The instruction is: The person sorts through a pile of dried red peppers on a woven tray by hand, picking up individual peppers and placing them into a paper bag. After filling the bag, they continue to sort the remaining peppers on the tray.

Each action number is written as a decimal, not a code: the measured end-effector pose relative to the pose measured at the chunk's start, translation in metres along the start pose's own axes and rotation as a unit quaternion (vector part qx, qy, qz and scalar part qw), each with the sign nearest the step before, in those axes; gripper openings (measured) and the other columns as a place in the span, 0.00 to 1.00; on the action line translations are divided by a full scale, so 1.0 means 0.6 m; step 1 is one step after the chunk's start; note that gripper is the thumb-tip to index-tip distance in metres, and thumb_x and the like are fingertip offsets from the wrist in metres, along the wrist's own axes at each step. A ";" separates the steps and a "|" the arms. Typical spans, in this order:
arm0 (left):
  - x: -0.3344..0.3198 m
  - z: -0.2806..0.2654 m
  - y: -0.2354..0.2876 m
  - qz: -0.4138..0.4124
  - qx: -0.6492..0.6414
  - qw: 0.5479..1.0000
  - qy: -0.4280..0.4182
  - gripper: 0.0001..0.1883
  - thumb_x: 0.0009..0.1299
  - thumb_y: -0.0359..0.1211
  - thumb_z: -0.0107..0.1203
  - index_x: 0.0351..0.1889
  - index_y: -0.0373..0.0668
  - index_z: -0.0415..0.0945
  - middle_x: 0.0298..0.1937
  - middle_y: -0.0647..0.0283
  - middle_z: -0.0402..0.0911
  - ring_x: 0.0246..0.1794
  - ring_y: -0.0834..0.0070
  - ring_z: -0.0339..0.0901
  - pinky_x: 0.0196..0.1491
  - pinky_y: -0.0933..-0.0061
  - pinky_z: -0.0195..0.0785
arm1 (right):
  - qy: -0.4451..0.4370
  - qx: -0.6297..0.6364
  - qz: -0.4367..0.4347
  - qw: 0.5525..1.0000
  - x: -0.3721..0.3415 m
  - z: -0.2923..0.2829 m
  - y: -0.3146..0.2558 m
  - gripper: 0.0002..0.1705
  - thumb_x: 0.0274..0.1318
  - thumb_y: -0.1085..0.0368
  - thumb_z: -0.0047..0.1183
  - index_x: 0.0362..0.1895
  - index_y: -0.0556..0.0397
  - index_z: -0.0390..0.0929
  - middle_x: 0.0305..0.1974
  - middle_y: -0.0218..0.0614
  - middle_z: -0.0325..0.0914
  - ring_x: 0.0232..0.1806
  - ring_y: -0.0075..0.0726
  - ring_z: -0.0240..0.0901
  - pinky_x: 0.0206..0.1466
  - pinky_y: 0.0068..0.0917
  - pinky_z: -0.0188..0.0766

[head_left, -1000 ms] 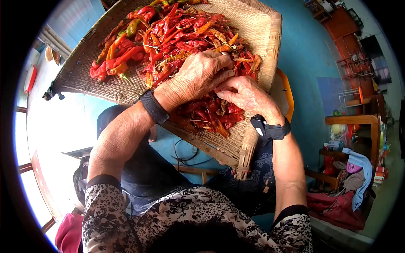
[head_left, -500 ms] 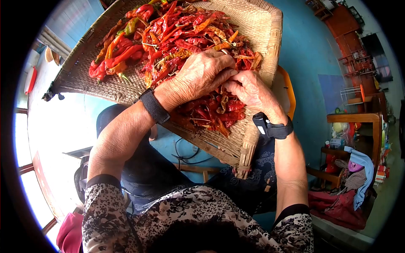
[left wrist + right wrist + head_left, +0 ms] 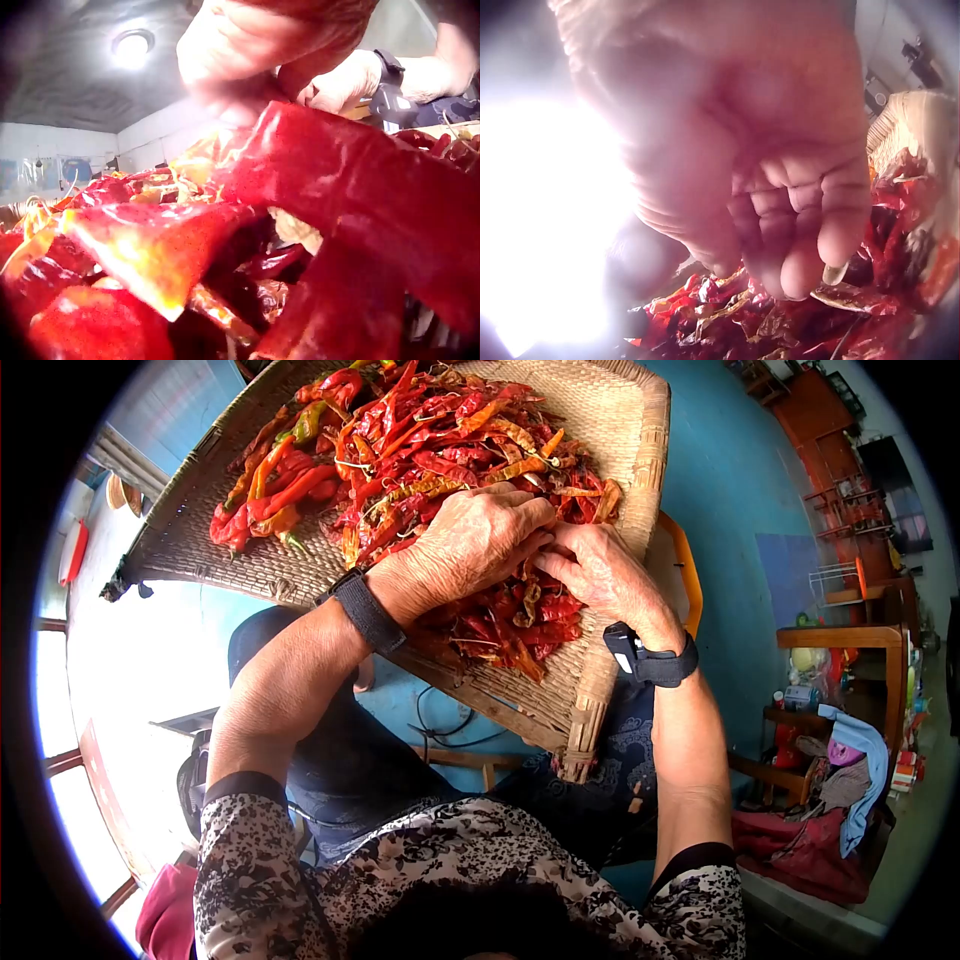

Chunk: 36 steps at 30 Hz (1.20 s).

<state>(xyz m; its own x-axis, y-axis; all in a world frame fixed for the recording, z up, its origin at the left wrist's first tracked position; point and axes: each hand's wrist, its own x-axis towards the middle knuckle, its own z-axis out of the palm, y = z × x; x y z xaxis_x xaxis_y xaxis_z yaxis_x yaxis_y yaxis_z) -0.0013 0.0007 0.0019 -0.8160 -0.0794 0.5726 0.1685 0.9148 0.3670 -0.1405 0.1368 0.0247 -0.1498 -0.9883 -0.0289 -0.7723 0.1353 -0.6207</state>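
Observation:
In the head view my left hand (image 3: pixel 485 535) and right hand (image 3: pixel 600 565) meet over a heap of red chili peppers (image 3: pixel 440 445), many wrinkled and dry. Both hands have curled fingers and pinch at a chili pepper that their fingers and knuckles almost wholly hide. From the left wrist, the left hand (image 3: pixel 262 45) hangs close above shiny red peppers (image 3: pixel 322 165), its fingertips blurred. The right wrist view shows the palm of the right hand (image 3: pixel 757 157), fingers bent downward over more peppers (image 3: pixel 772 322).
A woven basket tray (image 3: pixel 625 420) holds the heap, tilted over the knees. Larger, fresher-looking peppers (image 3: pixel 290 490) lie at its left side. A yellow-orange rim (image 3: pixel 684 565) shows beneath its right edge. A wooden chair (image 3: pixel 840 635) with clothes stands to the right, and a dark cable (image 3: pixel 445 735) lies on the floor.
The right hand has shifted slightly to the right, and the left hand has stayed nearly in place. The fingers of both hands have kept close together over the heap.

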 end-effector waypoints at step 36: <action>0.003 0.006 0.003 -0.027 -0.089 0.995 0.047 0.17 0.69 0.30 0.54 0.54 0.41 0.68 0.34 0.54 0.78 0.35 0.55 0.79 0.37 0.60 0.73 | 0.139 0.095 0.043 0.985 0.000 -0.017 -0.011 0.07 0.61 0.67 0.51 0.38 0.57 0.77 0.23 0.37 0.77 0.25 0.31 0.74 0.30 0.30 0.70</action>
<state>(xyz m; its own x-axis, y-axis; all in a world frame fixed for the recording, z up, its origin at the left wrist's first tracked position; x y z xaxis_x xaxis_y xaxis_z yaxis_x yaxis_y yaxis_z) -0.0043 0.0033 0.0008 -0.7720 -0.1710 0.6122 0.2281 0.8244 0.5179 -0.1419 0.1366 0.0368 -0.3935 -0.9126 0.1110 -0.6241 0.1766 -0.7611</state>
